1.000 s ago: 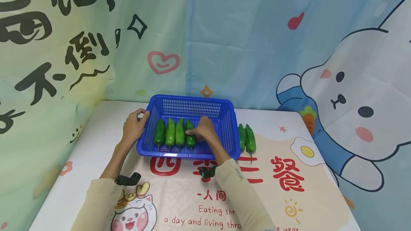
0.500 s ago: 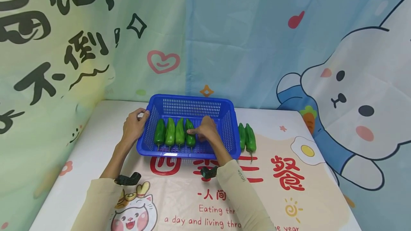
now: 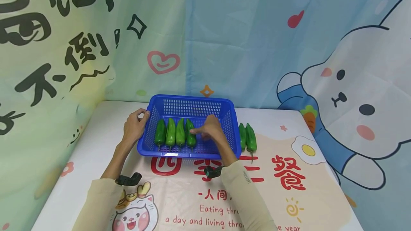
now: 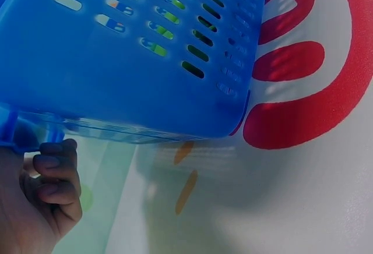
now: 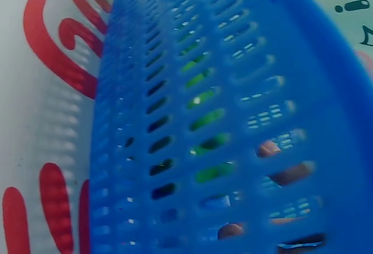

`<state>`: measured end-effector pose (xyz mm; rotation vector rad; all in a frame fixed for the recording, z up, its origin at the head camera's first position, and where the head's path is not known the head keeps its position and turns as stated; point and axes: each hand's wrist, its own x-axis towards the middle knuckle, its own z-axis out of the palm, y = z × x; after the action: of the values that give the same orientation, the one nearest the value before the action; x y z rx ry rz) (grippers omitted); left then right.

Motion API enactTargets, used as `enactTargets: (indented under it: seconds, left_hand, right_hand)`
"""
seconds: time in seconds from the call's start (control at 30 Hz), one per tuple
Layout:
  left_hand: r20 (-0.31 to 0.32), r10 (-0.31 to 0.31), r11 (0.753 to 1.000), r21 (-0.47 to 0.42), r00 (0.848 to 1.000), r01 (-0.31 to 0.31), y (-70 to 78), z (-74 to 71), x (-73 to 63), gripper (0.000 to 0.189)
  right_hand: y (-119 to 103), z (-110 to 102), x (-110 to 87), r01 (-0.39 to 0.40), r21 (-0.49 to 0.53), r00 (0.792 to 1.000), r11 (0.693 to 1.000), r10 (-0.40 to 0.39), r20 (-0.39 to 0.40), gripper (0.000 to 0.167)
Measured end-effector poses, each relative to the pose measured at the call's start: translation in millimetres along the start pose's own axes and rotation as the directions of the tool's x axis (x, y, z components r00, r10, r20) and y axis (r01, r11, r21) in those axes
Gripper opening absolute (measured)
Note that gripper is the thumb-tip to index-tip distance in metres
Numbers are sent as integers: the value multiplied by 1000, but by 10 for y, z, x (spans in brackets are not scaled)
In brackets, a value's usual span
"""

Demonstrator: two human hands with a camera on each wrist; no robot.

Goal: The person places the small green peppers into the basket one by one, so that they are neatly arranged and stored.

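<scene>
Change: since a second ago the right hand (image 3: pixel 210 129) has shifted a little toward the basket's right side and lifted slightly; its forefinger stays stretched toward the rightmost pepper inside. Left hand, basket and peppers lie as before.
Surface: a table (image 3: pixel 96 145) under a white printed cloth with red characters, a cartoon cat, a fried egg and English lettering.
Room: cartoon backdrops hang behind and to both sides, green-yellow with black characters on the left, blue with a white rabbit on the right.
Basket: one blue slotted basket (image 3: pixel 192 102) stands near the table's far middle.
Peppers inside: four green peppers (image 3: pixel 174 133) lie side by side in the left half, stems toward the person.
Peppers outside: two more peppers (image 3: pixel 247 138) lie on the cloth just beside the basket's right wall.
Left hand: the left hand (image 3: pixel 135 126) grips the basket's left rim, fingers curled under the lip in the left wrist view (image 4: pixel 55 178).
Right hand: inside the basket, grasping nothing, forefinger straight and its tip at or just beside the fourth pepper; the other fingers are loosely bent.
Edges: the basket's right half is bare floor; cloth lies open between the basket and the table's near edge.
Sleeves: both forearms wear beige sleeves with black wrist straps.
</scene>
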<state>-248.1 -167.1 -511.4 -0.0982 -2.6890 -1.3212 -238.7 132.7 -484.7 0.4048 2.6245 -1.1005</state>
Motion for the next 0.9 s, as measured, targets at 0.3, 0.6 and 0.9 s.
enactTargets:
  seconds: [0.3, 0.6, 0.9]
  left_hand:
    - [-3, -3, 1000, 4, 1000, 3, 8, 4, -5, 41]
    - [-3, -8, 1000, 5, 1000, 8, 10, 8, -4, 42]
    - [2, 0, 1000, -5, 1000, 0, 6, -7, -7, 41]
  right_hand:
    - [-131, -296, -283, 11, -8, 1000, 1000, -11, -17, 55]
    - [-44, -641, -375, 45, 155, 999, 987, -48, 15, 47]
    - [126, -914, -469, 72, 265, 997, 962, -72, -9, 51]
